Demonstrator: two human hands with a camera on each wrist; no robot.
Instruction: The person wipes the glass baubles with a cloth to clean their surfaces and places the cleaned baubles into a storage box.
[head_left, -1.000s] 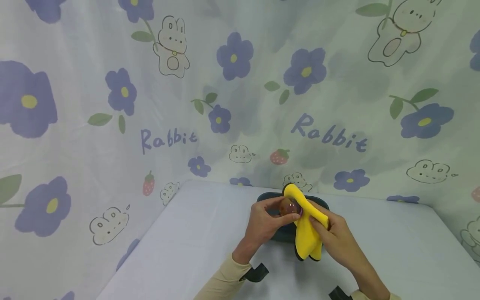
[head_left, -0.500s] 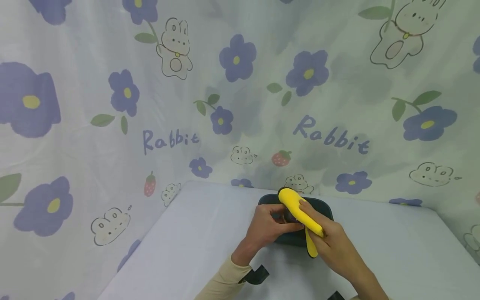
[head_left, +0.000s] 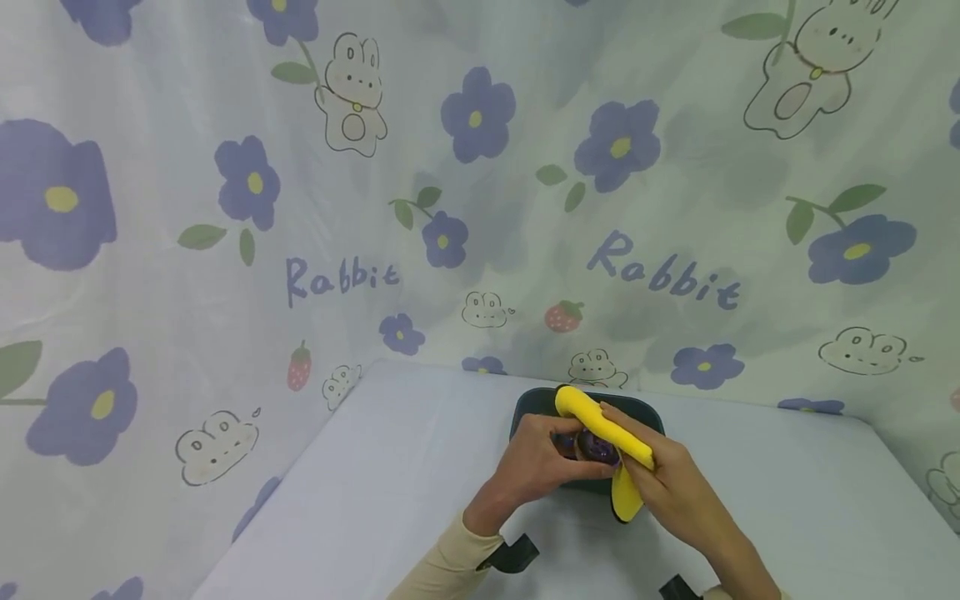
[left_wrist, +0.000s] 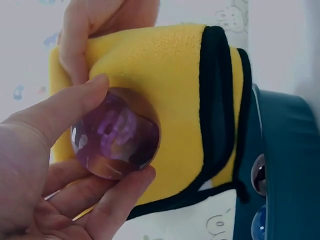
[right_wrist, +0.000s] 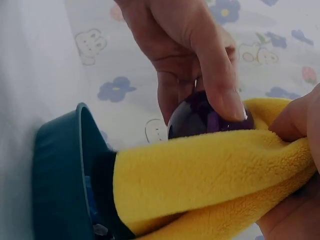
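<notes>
A clear purple ball point(left_wrist: 117, 135) sits between the thumb and fingers of my left hand point(head_left: 528, 462). My right hand point(head_left: 678, 487) grips a folded yellow cloth point(head_left: 603, 425) with black edging. In the left wrist view the cloth lies right behind the ball. From the right wrist view, a fold of the cloth point(right_wrist: 200, 175) covers the ball's lower part, and the left thumb presses on the ball's upper side. Both hands are above a dark teal tub point(head_left: 528, 408), whose near side they partly hide.
Inside the tub, a dark shiny ball point(left_wrist: 259, 175) and a blue ball point(left_wrist: 259, 224) show near the rim. The tub stands on a white-covered table point(head_left: 405, 467), toward the back. Behind it hangs a patterned curtain point(head_left: 540, 233) with flowers and rabbits.
The cloth, which hung in a wide flap a second ago, is now bunched narrower, and the right fingers have shifted onto its top. The ball and left hand have come slightly lower.
</notes>
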